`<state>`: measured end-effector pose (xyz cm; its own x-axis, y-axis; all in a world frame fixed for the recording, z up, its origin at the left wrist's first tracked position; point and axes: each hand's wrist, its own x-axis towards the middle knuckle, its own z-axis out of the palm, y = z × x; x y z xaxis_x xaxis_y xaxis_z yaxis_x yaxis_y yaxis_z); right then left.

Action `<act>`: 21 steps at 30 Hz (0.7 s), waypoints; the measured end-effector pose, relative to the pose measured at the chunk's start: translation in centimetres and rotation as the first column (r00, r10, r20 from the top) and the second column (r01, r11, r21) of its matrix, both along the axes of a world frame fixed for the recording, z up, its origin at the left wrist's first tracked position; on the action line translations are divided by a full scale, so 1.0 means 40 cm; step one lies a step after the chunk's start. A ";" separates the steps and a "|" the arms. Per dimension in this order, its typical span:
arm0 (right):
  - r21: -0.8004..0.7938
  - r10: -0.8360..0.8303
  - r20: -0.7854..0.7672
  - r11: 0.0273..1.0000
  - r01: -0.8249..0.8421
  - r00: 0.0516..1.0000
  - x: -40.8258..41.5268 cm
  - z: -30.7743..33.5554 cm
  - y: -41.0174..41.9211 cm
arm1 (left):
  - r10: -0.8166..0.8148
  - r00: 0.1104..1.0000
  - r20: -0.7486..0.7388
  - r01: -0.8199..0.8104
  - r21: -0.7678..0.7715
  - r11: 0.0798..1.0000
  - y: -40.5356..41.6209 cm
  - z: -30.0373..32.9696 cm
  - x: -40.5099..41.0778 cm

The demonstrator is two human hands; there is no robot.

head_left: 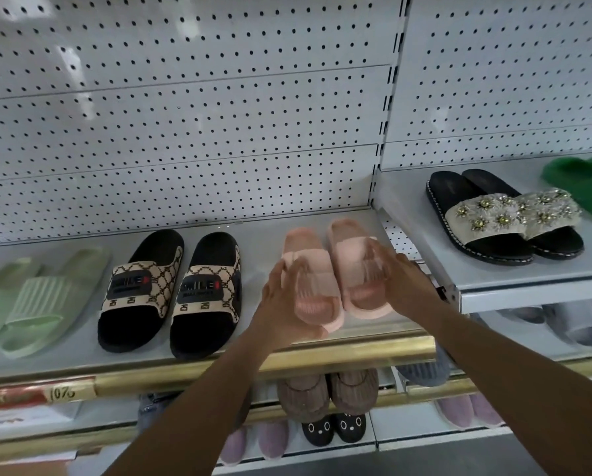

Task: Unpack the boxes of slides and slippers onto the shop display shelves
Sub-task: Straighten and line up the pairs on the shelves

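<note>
1. Head view, looking down at a shop shelf [322, 352] with a gold front edge and a white pegboard [219, 115] behind it.
2. Pink slides [336, 269], one pair, sit side by side on the shelf, near its right end, toes toward the viewer.
3. Left hand [284, 300] cups the left slide from 9 o'clock, fingers curled over the strap, thumb under the toe.
4. Right hand [401, 280] lies on the right slide from 3 o'clock, fingers across the strap; motion blur hides how tightly they curl.
5. Handling, as a guess: moulded foam, so light, a bit squashy and grippy rather than slick, and hardly breakable. The strap or the sole's outer edge looks the best hold; pressing both outer sides lets the pair move as one.
6. At 9 o'clock from the pink pair stand black slides [171, 293] with patterned straps, then green slides [37, 304].
7. At 2 o'clock, on a higher shelf, rests a beaded pair [507, 218].
</note>
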<state>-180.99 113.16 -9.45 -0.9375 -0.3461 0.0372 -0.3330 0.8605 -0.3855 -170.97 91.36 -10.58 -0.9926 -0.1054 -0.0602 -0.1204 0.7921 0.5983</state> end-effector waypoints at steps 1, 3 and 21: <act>0.000 -0.001 0.004 1.000 0.001 1.000 0.002 -0.002 0.001 | -0.012 1.000 0.002 0.012 0.010 1.000 -0.008 0.005 -0.007; -0.018 -0.018 0.017 1.000 0.018 1.000 0.003 -0.002 -0.001 | -0.033 0.999 0.004 0.033 0.013 0.999 -0.027 0.009 -0.018; -0.170 -0.062 -0.021 0.984 0.058 0.998 -0.005 -0.029 0.000 | -0.075 0.997 -0.019 0.077 0.150 0.986 -0.064 0.033 -0.034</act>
